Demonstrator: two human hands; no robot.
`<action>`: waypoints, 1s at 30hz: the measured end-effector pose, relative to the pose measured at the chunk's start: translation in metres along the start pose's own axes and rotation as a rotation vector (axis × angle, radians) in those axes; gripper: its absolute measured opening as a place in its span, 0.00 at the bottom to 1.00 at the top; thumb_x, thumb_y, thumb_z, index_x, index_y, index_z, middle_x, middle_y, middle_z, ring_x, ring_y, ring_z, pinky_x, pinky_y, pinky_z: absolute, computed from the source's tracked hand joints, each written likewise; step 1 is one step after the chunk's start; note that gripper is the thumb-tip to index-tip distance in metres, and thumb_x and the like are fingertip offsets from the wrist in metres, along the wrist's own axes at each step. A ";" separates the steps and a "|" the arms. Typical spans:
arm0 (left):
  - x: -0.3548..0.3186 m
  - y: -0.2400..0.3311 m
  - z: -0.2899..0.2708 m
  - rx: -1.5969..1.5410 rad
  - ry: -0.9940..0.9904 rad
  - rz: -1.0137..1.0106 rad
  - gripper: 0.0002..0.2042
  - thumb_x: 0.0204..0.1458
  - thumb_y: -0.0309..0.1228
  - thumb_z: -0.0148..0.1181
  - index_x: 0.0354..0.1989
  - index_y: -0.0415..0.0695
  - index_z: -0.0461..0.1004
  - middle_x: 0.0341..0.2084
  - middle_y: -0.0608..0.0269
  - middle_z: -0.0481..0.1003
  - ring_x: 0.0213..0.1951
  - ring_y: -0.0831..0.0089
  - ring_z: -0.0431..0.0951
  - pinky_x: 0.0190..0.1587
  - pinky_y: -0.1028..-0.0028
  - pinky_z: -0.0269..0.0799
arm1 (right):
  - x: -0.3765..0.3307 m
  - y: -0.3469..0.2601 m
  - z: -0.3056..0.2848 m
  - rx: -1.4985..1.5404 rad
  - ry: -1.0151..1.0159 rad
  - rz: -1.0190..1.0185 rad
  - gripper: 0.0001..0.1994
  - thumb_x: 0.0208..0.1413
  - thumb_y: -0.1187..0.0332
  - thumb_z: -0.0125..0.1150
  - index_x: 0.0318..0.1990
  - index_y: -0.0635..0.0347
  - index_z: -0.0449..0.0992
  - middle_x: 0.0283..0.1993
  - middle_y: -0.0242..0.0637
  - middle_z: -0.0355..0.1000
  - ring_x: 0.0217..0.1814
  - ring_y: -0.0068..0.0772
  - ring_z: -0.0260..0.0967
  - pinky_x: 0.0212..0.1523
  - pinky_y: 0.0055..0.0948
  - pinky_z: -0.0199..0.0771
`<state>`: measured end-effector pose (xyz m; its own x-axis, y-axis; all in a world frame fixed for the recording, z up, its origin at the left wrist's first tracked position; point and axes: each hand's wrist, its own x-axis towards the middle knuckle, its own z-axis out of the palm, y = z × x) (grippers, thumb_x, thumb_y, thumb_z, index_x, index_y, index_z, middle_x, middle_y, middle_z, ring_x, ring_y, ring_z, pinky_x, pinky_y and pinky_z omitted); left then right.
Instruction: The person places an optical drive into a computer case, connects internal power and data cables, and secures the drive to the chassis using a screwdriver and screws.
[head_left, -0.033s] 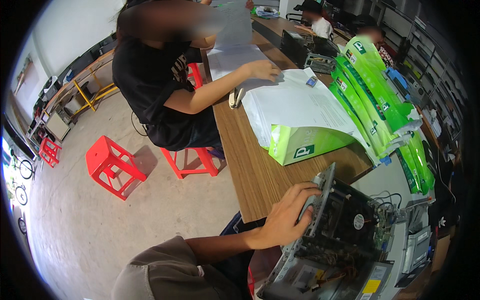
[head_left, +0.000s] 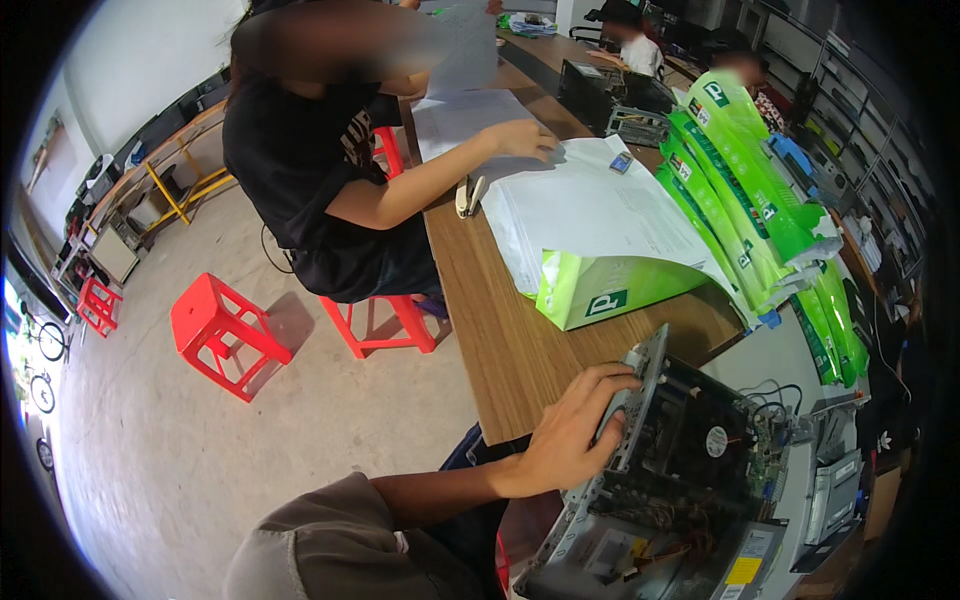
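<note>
Wooden table (head_left: pixel 500 330) runs up the middle of a workshop, red stools (head_left: pixel 215 335) on the concrete floor beside it. At its near end sits an open computer case (head_left: pixel 690 470), fan and wiring exposed. My left hand (head_left: pixel 570 435) grips the case's raised metal edge. My right hand is out of view. Across, a co-worker's hand (head_left: pixel 520 138) presses on paper stacks (head_left: pixel 590 210).

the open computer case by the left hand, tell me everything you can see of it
The open computer case is grey metal with its side panel off, lying at the near end of the wooden table. Inside show a dark circuit board, a black cooling fan with a round label, loose cables and a drive bay with a yellow sticker. The left hand grips its raised rear edge from outside. The right hand is not in view.
</note>
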<state>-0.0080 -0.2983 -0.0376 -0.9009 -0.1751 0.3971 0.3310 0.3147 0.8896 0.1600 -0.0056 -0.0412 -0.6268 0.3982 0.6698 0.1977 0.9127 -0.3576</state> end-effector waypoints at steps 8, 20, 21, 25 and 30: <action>-0.001 -0.001 0.005 0.090 0.038 0.037 0.19 0.62 0.26 0.50 0.62 0.41 0.65 0.57 0.46 0.67 0.59 0.48 0.72 0.58 0.61 0.72 | -0.010 -0.004 0.009 0.511 -0.005 0.375 0.48 0.61 0.59 0.69 0.77 0.62 0.39 0.73 0.67 0.50 0.72 0.59 0.58 0.67 0.47 0.71; 0.052 -0.032 0.021 -0.072 -0.092 -0.254 0.30 0.69 0.54 0.37 0.68 0.43 0.62 0.63 0.40 0.67 0.66 0.41 0.65 0.69 0.54 0.56 | 0.000 -0.019 -0.002 0.700 0.104 0.236 0.39 0.63 0.67 0.63 0.75 0.69 0.48 0.68 0.69 0.58 0.66 0.63 0.66 0.60 0.48 0.73; 0.054 -0.033 0.022 -0.070 -0.085 -0.291 0.28 0.72 0.50 0.37 0.67 0.39 0.63 0.59 0.43 0.71 0.66 0.53 0.67 0.69 0.63 0.55 | -0.001 -0.017 -0.001 0.699 0.070 0.257 0.38 0.65 0.65 0.61 0.76 0.64 0.46 0.70 0.66 0.56 0.69 0.60 0.62 0.65 0.48 0.66; 0.057 -0.033 0.023 -0.124 -0.045 -0.268 0.26 0.72 0.49 0.37 0.63 0.37 0.66 0.58 0.45 0.71 0.61 0.58 0.70 0.66 0.66 0.59 | 0.000 0.000 -0.003 0.565 -0.078 0.267 0.40 0.69 0.64 0.57 0.79 0.59 0.37 0.76 0.65 0.49 0.79 0.56 0.50 0.73 0.48 0.54; 0.043 -0.027 0.021 -0.037 0.043 -0.224 0.27 0.70 0.53 0.38 0.57 0.38 0.68 0.56 0.39 0.73 0.61 0.44 0.70 0.63 0.56 0.62 | 0.020 0.021 -0.004 0.629 -0.086 0.256 0.43 0.64 0.74 0.61 0.79 0.59 0.37 0.75 0.65 0.51 0.76 0.54 0.57 0.68 0.44 0.63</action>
<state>-0.0619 -0.2945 -0.0496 -0.9405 -0.2766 0.1972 0.1346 0.2296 0.9639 0.1543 0.0222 -0.0324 -0.6813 0.5619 0.4692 -0.1120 0.5534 -0.8253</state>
